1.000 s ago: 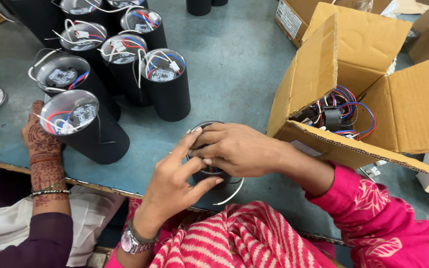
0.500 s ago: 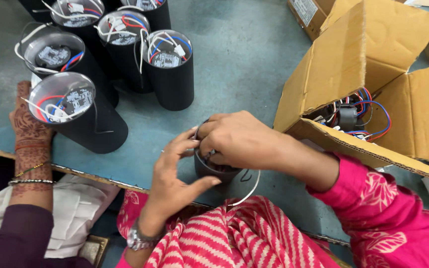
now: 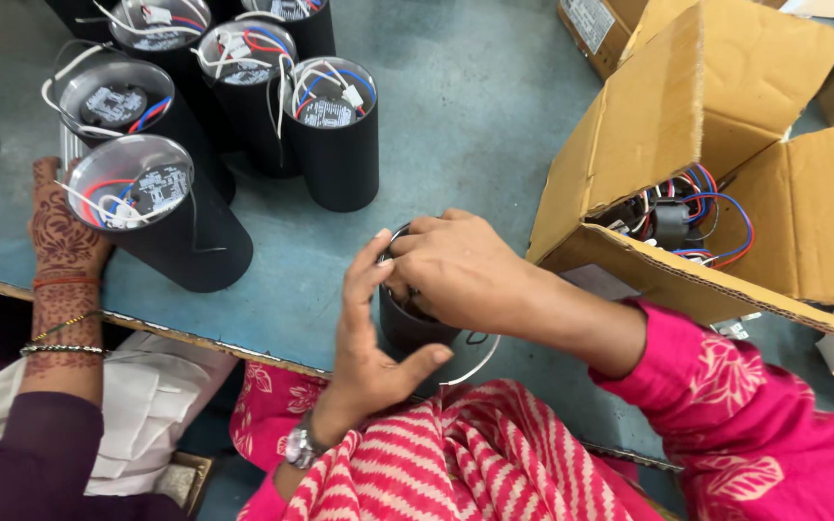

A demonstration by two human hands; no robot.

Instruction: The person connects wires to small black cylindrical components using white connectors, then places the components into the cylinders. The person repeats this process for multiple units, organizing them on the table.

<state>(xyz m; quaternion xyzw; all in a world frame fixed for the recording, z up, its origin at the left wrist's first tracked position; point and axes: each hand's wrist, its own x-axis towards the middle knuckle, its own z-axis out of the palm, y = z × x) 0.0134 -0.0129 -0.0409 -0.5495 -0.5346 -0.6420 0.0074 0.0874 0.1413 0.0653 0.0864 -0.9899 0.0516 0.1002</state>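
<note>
Now lower centre of frame: right hand (image 3: 460,270) clamped over top of black cylinder (image 3: 412,328) at desk (image 3: 475,116) edge; left hand (image 3: 369,328) opened wider than earlier, palm beside cylinder, fingertips touching.

A worn blue-green worktable (image 3: 475,106) fills the view, its wooden front edge (image 3: 195,336) running from nine o'clock toward six. Soft, even light falls on it with faint shadows. Below the edge at seven o'clock lies what may be dark floor.
</note>
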